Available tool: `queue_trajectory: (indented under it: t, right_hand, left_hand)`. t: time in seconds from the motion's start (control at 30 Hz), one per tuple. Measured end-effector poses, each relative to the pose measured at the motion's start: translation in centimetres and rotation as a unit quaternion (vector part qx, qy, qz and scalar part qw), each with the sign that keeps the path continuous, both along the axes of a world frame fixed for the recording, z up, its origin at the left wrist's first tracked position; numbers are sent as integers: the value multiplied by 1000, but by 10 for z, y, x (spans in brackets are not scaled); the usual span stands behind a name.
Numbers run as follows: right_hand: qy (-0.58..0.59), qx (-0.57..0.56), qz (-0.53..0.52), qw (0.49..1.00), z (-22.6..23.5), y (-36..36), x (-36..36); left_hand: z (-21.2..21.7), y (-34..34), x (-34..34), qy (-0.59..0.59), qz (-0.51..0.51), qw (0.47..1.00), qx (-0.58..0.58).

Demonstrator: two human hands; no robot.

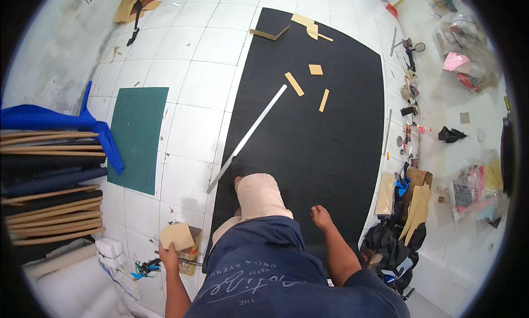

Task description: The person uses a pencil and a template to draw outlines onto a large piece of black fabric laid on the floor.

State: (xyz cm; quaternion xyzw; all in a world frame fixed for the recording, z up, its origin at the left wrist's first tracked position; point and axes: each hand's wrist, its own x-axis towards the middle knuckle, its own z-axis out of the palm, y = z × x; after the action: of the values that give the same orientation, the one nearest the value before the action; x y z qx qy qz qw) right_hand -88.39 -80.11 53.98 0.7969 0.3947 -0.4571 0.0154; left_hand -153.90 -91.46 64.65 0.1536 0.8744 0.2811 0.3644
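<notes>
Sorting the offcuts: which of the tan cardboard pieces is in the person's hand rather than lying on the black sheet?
The squarish tan piece at lower left, gripped by the left hand over the white tiles; the other pieces lie loose farther up.

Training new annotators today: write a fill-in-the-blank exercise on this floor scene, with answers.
1. The left hand holds a piece of tan ____.
2. The long metal ruler lies partly on the ____ sheet.
3. The cutting mat on the tiles is ____ in colour.
4. The right hand, closed in a fist, rests on the black ____.

Answers: cardboard; black; green; sheet
</notes>
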Motion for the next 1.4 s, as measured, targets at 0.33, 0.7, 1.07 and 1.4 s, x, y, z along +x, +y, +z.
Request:
queue_trajectory:
  t: [0.33,0.7,1.07,1.4]
  right_hand:
    - [79,24,-56,995,64,48,-91]
    - [51,124,-8,991,120,54,-115]
    - [256,103,-17,961,118,20,-146]
    - [330,150,-291,885,93,-22,-113]
  left_hand:
    - [-25,-29,-41,-43,32,995,-79]
    - [7,160,22,-121,-67,989,49]
    - [23,167,234,-457,37,884,89]
    - [44,102,352,-541,-90,832,-80]
